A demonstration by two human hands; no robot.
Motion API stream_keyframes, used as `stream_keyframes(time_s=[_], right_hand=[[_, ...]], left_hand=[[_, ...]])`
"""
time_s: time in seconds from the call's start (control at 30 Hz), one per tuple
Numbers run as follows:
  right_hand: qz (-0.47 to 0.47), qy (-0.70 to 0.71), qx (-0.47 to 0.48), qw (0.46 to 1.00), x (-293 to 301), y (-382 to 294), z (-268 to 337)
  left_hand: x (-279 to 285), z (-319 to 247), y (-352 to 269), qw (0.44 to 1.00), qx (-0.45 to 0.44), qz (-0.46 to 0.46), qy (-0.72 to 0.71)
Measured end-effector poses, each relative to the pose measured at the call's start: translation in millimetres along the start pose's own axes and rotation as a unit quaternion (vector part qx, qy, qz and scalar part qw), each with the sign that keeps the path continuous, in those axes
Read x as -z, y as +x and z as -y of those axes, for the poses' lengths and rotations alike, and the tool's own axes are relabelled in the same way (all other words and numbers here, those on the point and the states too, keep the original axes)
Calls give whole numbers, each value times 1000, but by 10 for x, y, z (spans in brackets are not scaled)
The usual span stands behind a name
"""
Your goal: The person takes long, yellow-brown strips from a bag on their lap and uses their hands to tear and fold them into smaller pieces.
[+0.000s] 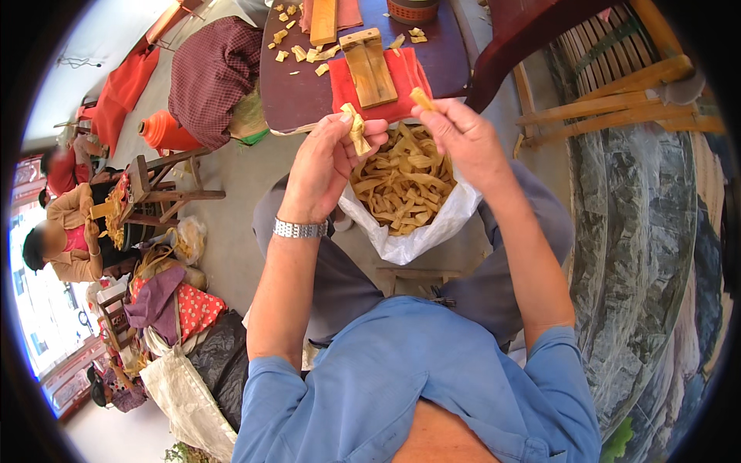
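My left hand [331,156], with a metal-band watch at the wrist, holds a folded and twisted yellowish strip [356,131] between thumb and fingers. My right hand [463,136] pinches a short tan piece [422,99] between thumb and forefinger. The two hands are apart, above a white plastic sack [399,250] filled with long tan strips [408,182]. Beyond them a small wooden board with a crosspiece at its far end [369,69] lies on a folded red cloth [414,72] at the near edge of a dark red table [289,98].
Small yellowish pieces [299,53], a second wooden block [323,22] and a brown basket-like container [412,10] stand or lie on the table. A dark red chair part [492,63] curves at its right. Wooden stools [173,194] and people at work [72,237] are at left.
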State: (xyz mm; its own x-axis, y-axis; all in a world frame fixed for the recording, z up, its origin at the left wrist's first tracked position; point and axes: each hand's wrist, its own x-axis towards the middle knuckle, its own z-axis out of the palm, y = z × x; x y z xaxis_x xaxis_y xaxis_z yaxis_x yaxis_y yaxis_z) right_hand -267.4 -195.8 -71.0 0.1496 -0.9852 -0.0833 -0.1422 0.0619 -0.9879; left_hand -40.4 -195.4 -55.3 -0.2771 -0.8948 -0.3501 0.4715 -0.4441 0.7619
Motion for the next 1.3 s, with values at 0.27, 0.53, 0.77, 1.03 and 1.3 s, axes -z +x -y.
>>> stream_keyframes(time_s=[0.27, 0.53, 0.77, 1.03, 1.3], right_hand=[[57, -3, -15, 998, -470, -444, 4], [117, 8, 19, 993, -457, -681, -40], [45, -153, 235, 959, -544, -812, -1], [55, -165, 233, 957, -624, -994, 5], [58, -107, 143, 982, -724, -1244, -207]], left_hand=[[-360, 465, -303, 996, -41, -29, -70], [-399, 424, -579, 997, 18, 14, -77], [-269, 448, -703, 991, 5, 21, -134], [-189, 479, -766, 985, 38, 3, -168], [-98, 629, -798, 989, 91, -47, -110]])
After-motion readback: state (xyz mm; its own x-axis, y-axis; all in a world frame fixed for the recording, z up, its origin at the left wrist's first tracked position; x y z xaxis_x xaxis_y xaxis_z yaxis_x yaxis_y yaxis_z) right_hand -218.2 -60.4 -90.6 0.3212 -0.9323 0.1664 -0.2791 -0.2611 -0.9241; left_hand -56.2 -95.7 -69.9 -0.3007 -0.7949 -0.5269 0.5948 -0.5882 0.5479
